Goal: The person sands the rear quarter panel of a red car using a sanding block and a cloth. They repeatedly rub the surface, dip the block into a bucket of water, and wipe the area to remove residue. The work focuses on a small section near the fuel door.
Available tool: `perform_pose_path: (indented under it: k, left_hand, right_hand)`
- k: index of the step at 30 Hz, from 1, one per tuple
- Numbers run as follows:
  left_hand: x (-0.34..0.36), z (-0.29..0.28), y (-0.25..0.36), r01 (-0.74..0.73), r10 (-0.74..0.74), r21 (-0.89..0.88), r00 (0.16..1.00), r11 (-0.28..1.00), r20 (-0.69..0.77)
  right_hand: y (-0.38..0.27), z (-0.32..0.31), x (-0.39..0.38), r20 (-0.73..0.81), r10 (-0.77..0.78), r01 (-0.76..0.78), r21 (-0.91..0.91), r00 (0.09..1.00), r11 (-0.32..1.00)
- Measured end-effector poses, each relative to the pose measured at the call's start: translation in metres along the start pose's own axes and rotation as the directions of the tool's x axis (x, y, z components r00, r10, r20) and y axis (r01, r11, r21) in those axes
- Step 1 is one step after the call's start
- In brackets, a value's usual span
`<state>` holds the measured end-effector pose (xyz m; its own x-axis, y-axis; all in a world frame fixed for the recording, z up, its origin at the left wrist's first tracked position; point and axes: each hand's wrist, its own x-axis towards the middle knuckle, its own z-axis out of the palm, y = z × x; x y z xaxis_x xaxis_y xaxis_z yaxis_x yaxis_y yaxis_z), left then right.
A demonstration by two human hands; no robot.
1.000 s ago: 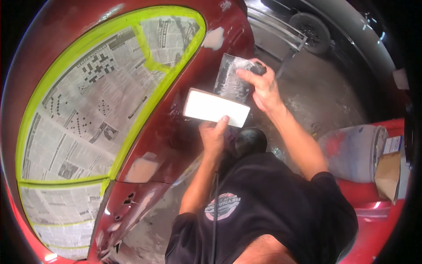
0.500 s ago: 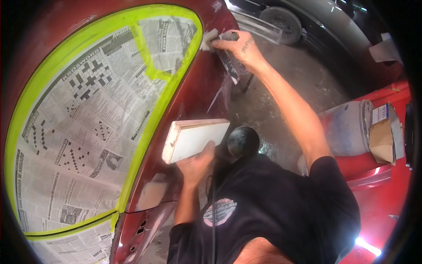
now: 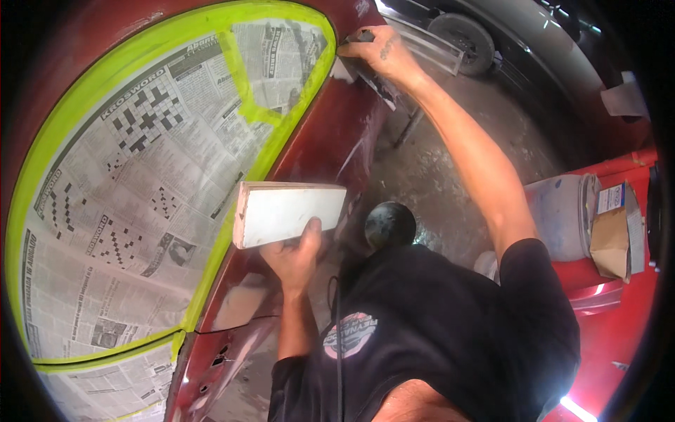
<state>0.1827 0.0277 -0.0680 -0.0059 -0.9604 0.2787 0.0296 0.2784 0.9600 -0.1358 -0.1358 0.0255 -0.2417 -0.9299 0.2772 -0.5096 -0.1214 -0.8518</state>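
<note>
Left hand [image 3: 292, 261] grips a white board [image 3: 292, 214] hiding some yellow-green tape [image 3: 264, 12], right hand [image 3: 380, 53] apparently a spreader [image 3: 365, 36] near red bodywork [image 3: 316, 155].

Black vignetting rounds the corners, and fisheye distortion bows the yellow-green masking tape [image 3: 271, 11]. The flat white rectangular block [image 3: 281, 214] looks nearly washed out; a white glare streak [image 3: 578, 409] crosses the glossy red panel [image 3: 612, 352] at lower right. The grey floor [image 3: 485, 133] lies dim.

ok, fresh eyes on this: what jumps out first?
Newspaper framed in yellow-green tape dominates the left side, on a dark red car body. Then the white-faced board in the left hand, near centre. Higher up, the right hand is by the tape's upper-right corner.
</note>
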Motion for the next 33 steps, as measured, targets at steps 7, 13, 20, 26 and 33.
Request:
perform_pose_path:
  k: [7, 13, 20, 26, 33]
  left_hand:
    - [0.001, 0.005, 0.0, 0.015, -0.015, -0.001, 1.0, 1.0, -0.001]
    - [0.0, 0.003, 0.002, 0.008, -0.006, 0.02, 0.998, 1.0, -0.054]
    - [-0.001, 0.0, -0.001, 0.038, -0.038, 0.04, 0.999, 0.998, -0.005]
    - [-0.001, 0.002, 0.001, 0.026, -0.027, 0.1, 1.0, 0.995, 0.009]
    - [0.0, 0.004, 0.002, 0.022, -0.024, 0.089, 1.0, 0.996, 0.013]
  right_hand:
    - [0.022, 0.014, -0.005, -0.036, -0.059, 0.062, 0.076, 0.998, 0.995]
    - [0.013, 0.018, -0.013, -0.008, -0.03, 0.031, 0.191, 1.0, 0.981]
    - [0.023, 0.025, -0.027, 0.01, -0.073, 0.068, 0.23, 0.997, 0.971]
    - [0.008, 0.015, -0.02, -0.047, -0.063, 0.067, 0.104, 0.997, 0.992]
    - [0.022, 0.01, -0.01, -0.047, -0.26, 0.256, -0.08, 0.965, 0.963]
